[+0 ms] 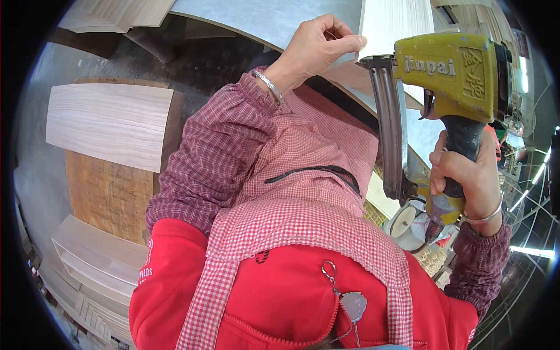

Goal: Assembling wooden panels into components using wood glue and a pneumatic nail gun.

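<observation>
My right hand (469, 172) wraps round the black grip of a yellow nail gun (446, 70), whose long metal magazine hangs down beside the grip. The gun's nose meets the near end of a pale wooden board (396, 29) at the top of the view. At that board's near left corner, my left hand (318, 49) pinches the edge between thumb and curled fingers. A silver bangle circles each wrist. Part of the board is hidden behind the gun.
The board lies over a grey worktable (245, 20). To the left, a pale wood panel (111, 122) rests on a brown wooden board (108, 192), with stacked pale boards (93, 251) nearer. A white round object (405, 221) stands below the gun. More wood strips lie at the upper right.
</observation>
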Demonstrator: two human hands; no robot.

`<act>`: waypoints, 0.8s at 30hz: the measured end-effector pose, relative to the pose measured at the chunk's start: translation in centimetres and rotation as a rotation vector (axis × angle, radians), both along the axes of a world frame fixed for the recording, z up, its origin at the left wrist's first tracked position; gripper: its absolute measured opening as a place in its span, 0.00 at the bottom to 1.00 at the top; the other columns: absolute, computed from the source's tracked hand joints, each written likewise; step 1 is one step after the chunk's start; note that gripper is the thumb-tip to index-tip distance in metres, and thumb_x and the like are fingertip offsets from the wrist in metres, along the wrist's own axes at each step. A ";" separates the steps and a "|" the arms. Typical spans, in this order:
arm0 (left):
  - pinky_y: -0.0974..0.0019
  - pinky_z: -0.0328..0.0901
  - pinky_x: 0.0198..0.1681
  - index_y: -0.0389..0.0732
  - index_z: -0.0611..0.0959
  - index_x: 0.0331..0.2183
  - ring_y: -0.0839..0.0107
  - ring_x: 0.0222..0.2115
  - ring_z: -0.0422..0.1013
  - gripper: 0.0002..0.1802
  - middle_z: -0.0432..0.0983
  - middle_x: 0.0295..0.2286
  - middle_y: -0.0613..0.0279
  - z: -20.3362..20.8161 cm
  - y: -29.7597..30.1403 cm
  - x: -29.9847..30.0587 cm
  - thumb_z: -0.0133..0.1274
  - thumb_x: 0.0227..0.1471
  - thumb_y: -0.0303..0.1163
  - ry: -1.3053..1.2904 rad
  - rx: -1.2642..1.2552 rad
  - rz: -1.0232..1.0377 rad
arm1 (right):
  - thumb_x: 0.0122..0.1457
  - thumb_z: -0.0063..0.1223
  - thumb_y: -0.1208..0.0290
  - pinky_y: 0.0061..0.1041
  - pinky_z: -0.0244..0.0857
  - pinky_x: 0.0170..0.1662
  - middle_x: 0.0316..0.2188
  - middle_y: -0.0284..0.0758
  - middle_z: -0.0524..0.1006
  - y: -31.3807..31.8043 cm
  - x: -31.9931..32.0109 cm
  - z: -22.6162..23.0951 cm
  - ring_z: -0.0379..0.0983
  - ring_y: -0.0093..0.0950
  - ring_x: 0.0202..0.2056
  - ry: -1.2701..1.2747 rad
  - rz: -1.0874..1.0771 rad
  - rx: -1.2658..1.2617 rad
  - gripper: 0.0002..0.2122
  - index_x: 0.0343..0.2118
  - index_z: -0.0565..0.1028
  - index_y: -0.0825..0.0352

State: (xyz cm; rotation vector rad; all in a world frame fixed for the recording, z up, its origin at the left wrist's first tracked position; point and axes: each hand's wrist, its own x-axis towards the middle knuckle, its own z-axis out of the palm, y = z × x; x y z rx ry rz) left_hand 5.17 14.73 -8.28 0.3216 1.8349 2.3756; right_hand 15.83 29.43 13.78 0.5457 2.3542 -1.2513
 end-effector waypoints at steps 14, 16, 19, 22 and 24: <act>0.80 0.60 0.32 0.41 0.80 0.32 0.80 0.27 0.65 0.10 0.72 0.26 0.68 0.6 -1.6 0.2 0.59 0.50 0.36 -0.046 -0.085 -0.035 | 0.44 0.53 0.79 0.17 0.60 0.18 0.15 0.32 0.71 1.9 1.8 -0.3 0.65 0.20 0.12 -0.001 0.027 0.031 0.10 0.32 0.71 0.72; 0.79 0.60 0.34 0.40 0.80 0.33 0.79 0.28 0.65 0.10 0.72 0.27 0.68 -0.4 -2.4 -0.3 0.58 0.51 0.36 -0.024 -0.129 -0.033 | 0.44 0.53 0.79 0.17 0.60 0.18 0.15 0.33 0.71 3.7 2.7 -1.2 0.64 0.20 0.12 0.087 -0.060 0.029 0.10 0.31 0.70 0.72; 0.75 0.61 0.38 0.40 0.79 0.34 0.79 0.31 0.65 0.09 0.72 0.29 0.68 -0.7 -4.6 -0.6 0.54 0.53 0.35 -0.084 -0.253 0.008 | 0.44 0.53 0.78 0.18 0.61 0.19 0.15 0.34 0.71 7.5 3.7 -3.0 0.65 0.22 0.12 0.192 -0.154 0.076 0.10 0.32 0.70 0.72; 0.75 0.60 0.36 0.40 0.79 0.33 0.80 0.29 0.65 0.09 0.72 0.27 0.70 0.4 -6.4 -3.0 0.53 0.54 0.36 -0.020 -0.366 0.087 | 0.45 0.52 0.76 0.23 0.64 0.21 0.18 0.39 0.74 12.7 6.0 -6.0 0.69 0.28 0.14 0.222 -0.242 0.242 0.11 0.33 0.71 0.73; 0.75 0.61 0.29 0.38 0.79 0.28 0.78 0.24 0.64 0.11 0.73 0.23 0.67 2.1 -5.5 -4.9 0.55 0.53 0.37 0.187 -0.472 0.125 | 0.46 0.52 0.75 0.25 0.66 0.23 0.19 0.40 0.75 18.1 7.7 -9.5 0.70 0.31 0.16 0.325 -0.238 0.411 0.13 0.35 0.71 0.73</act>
